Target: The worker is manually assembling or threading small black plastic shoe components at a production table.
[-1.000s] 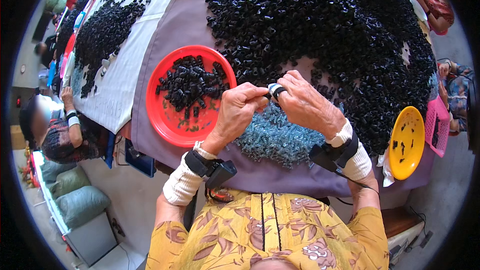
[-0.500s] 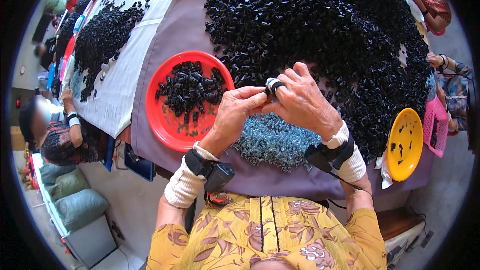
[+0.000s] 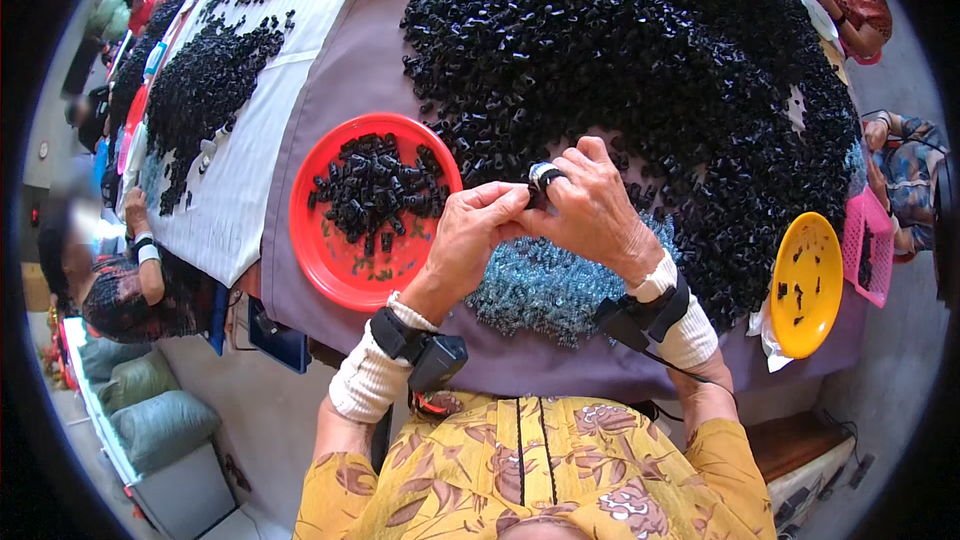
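Fingertips [image 3: 512, 198] of the left hand [image 3: 462, 235] were pinched together on a small black piece [image 3: 537, 198], which was mostly hidden between the two hands. The right hand [image 3: 598, 208] met it from the right, its thumb and forefinger closed on the same piece and its other fingers loosely bent; a white and dark wrap [image 3: 546, 175] circled one finger. The piece was held above the purple cloth [image 3: 345, 50], at the far edge of a heap of tiny pale-blue pieces [image 3: 560, 290]. Beyond the hands, a broad mound of black parts [image 3: 600, 40] spread far and to the right. Just left of the left hand stood a round red basin [image 3: 330, 255] with black pieces [image 3: 370, 185] heaped toward its far side. Near the table's right edge, a yellow dish [image 3: 812, 325] held a few dark bits, with a pink basket [image 3: 880, 285] beside it. Both wrists wore white cuffs [image 3: 370, 380] and black strapped devices [image 3: 437, 360]. A co-worker [image 3: 125, 290] sat at the left, by a white cloth [image 3: 225, 230] bearing more black parts.
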{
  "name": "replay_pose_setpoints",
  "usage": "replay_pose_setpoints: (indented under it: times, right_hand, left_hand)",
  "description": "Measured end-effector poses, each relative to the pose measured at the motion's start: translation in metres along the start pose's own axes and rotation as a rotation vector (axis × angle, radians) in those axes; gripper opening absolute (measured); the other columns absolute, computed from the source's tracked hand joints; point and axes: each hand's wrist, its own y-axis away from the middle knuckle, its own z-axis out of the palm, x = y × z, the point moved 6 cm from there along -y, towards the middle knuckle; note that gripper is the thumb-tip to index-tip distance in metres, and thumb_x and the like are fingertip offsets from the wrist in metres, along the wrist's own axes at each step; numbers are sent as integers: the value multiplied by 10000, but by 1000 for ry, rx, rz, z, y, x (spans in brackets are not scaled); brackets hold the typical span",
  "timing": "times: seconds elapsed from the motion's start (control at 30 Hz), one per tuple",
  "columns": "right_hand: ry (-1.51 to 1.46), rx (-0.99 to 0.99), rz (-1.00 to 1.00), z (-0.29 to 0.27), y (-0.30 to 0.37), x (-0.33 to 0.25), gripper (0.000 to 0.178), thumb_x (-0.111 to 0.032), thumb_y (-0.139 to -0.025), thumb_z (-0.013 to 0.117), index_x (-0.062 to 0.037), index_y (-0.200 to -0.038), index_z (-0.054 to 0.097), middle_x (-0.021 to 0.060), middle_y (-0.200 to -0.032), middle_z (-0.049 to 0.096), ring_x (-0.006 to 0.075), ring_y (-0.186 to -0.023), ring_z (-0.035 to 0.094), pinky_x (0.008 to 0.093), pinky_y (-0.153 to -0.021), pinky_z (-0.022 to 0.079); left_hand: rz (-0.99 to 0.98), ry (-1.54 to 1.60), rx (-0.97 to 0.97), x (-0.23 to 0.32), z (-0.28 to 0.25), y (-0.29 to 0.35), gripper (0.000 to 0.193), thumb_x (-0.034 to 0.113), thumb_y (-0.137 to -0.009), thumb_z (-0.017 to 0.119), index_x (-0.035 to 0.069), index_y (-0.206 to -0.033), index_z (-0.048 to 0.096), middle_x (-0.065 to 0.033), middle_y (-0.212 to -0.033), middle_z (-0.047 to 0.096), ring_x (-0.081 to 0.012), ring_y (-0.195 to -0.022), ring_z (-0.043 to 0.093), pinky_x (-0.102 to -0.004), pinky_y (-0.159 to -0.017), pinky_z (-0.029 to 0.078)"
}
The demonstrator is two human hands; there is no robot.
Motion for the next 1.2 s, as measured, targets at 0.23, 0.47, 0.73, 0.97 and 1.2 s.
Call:
replay_pose_setpoints:
  times: [0.23, 0.47, 0.73, 0.97, 1.2]
  right_hand:
    - [-86, 38, -32, 0, 3, 5, 296, -259, -706, 713, -16, -585, 592, 90, -587, 548, 221, -606, 538, 372, -752, 412]
    - [-124, 29, -60, -1, 0, 3, 271, -236, -704, 713, -29, -581, 586, 80, -578, 540, 222, -587, 532, 369, -757, 416]
    - [-154, 39, -88, 5, 2, 3, 233, -212, -661, 717, -46, -579, 575, 75, -578, 535, 220, -585, 533, 369, -778, 414]
    - [-54, 68, 38, -26, -8, 20, 254, -254, -705, 728, -33, -696, 604, 82, -627, 584, 233, -611, 564, 360, -710, 399]
    - [46, -49, 289, -31, 22, 74, 195, -183, -766, 672, 0, -736, 613, 105, -758, 620, 266, -697, 565, 373, -699, 415]
  left_hand:
    - [-50, 34, 15, -4, 1, 1, 279, 272, -952, 485, 14, -944, 589, -92, -852, 640, -166, -793, 640, -343, -764, 542]
    - [-52, 50, 13, -3, 1, 2, 364, 355, -955, 455, 18, -930, 590, -94, -812, 643, -183, -761, 646, -338, -723, 549]
    - [-54, 90, -25, -3, 3, 5, 267, 252, -939, 495, 6, -911, 597, -85, -834, 637, -181, -785, 644, -327, -720, 543]
    - [39, 30, 206, 10, -26, 16, 201, 177, -906, 528, 0, -952, 610, -96, -845, 646, -176, -758, 637, -322, -706, 534]
    - [261, 307, 541, 29, -130, 47, 322, 327, -923, 531, 19, -931, 625, -75, -767, 651, -164, -666, 627, -298, -614, 532]
